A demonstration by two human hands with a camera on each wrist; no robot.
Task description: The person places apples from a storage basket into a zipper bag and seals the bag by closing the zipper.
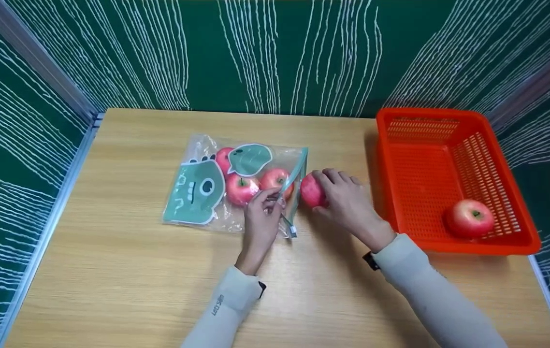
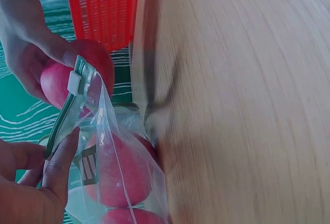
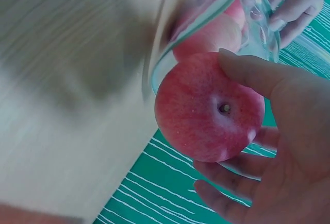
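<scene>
A clear zip bag (image 1: 197, 193) with a green cartoon monster print lies on the table, several red apples (image 1: 242, 188) inside it. My left hand (image 1: 261, 217) pinches the green-edged rim at the bag's mouth, where a white slider (image 2: 74, 83) shows in the left wrist view. Just right of that mouth, my right hand (image 1: 350, 200) grips another red apple (image 3: 209, 108) between thumb and fingers. In the right wrist view this apple is right in front of the opened mouth, with bagged apples behind it.
An orange-red plastic basket (image 1: 385, 179) stands at the right of the wooden table (image 1: 125, 270). One apple (image 1: 470, 218) sits in its near right corner. Green panels with white wavy lines (image 1: 207, 58) border the table at the back and sides.
</scene>
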